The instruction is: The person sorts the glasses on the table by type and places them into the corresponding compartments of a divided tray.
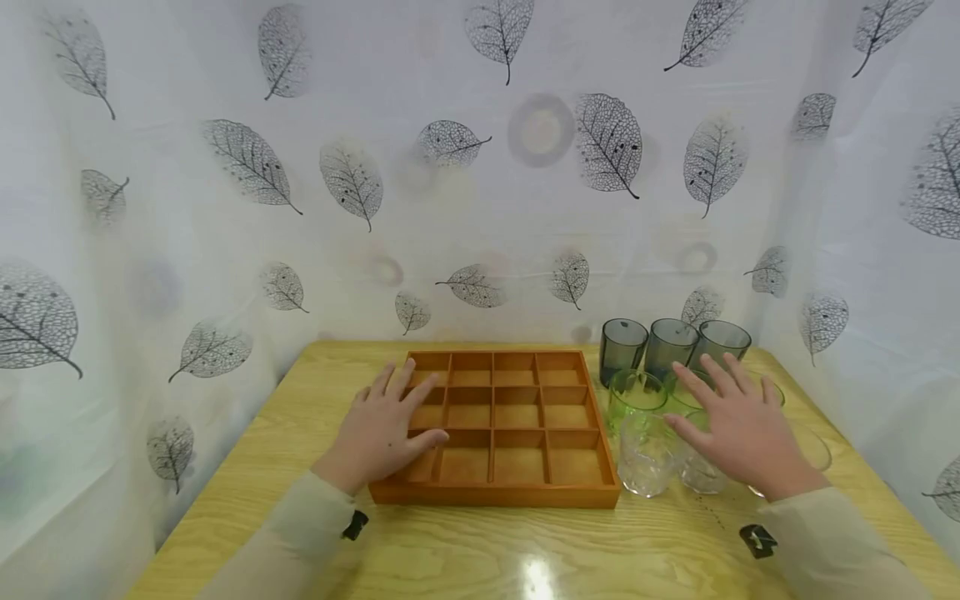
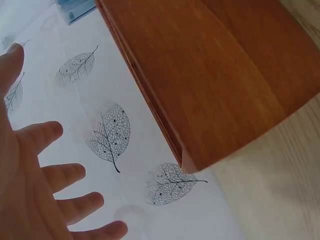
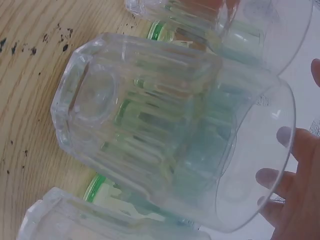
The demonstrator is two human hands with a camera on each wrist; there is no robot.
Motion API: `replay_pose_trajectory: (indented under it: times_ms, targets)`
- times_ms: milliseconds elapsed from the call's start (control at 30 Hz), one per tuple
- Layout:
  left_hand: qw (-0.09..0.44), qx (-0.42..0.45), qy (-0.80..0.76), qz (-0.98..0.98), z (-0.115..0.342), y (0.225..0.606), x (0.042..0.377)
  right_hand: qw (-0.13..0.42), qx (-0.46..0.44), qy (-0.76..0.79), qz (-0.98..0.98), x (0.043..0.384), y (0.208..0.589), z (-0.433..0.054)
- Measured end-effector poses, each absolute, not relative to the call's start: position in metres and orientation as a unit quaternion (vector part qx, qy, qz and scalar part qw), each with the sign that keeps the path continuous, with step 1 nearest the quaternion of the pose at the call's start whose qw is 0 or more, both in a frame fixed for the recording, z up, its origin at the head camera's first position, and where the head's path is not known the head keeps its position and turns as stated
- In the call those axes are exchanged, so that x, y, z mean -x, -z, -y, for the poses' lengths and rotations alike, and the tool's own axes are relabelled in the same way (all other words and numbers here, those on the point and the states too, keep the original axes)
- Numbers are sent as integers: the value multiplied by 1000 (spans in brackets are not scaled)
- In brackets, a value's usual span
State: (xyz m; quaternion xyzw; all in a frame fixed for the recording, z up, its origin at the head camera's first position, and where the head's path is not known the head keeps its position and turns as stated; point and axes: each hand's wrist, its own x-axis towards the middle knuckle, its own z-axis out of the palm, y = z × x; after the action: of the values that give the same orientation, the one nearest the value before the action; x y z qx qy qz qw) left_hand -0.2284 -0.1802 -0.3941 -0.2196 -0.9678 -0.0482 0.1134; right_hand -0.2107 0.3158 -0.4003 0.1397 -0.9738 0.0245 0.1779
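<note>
My left hand is held over the left side of a wooden compartment tray, fingers spread and holding nothing. In the left wrist view, the fingers are apart from the tray's outer wall. My right hand, also spread, hovers above a group of drinking glasses and partly hides them. Clear faceted glasses form the front row, with green-tinted glasses behind. In the right wrist view, one clear glass looms large, and my fingertips show past its rim. The visible tray compartments contain nothing.
Three taller grey glasses stand at the back right, near the leaf-patterned curtain that encloses the table. The wooden tabletop extends in front of the tray and to its left. Dark specks mark the wood near the clear glasses.
</note>
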Motion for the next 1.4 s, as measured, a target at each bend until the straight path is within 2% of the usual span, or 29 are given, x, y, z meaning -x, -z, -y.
replay_pose_trajectory:
  times_ms: [400, 533, 700, 833, 1133, 1400]
  targets:
    - [67, 202, 185, 959, 197, 389, 228, 199, -125, -72, 969, 207, 400, -340]
    - [22, 186, 271, 944, 207, 391, 232, 212, -123, -127, 961, 202, 400, -352]
    - [-38, 121, 399, 908, 223, 400, 242, 228, -107, -229, 940, 191, 403, -369]
    - [-60, 78, 482, 871, 234, 409, 246, 233, -88, -293, 923, 183, 406, -383]
    - [-102, 15, 581, 807, 244, 428, 250, 169, 6, -383, 908, 169, 429, -404]
    - [-124, -2, 630, 766, 248, 448, 254, 125, 20, -471, 873, 165, 454, -415]
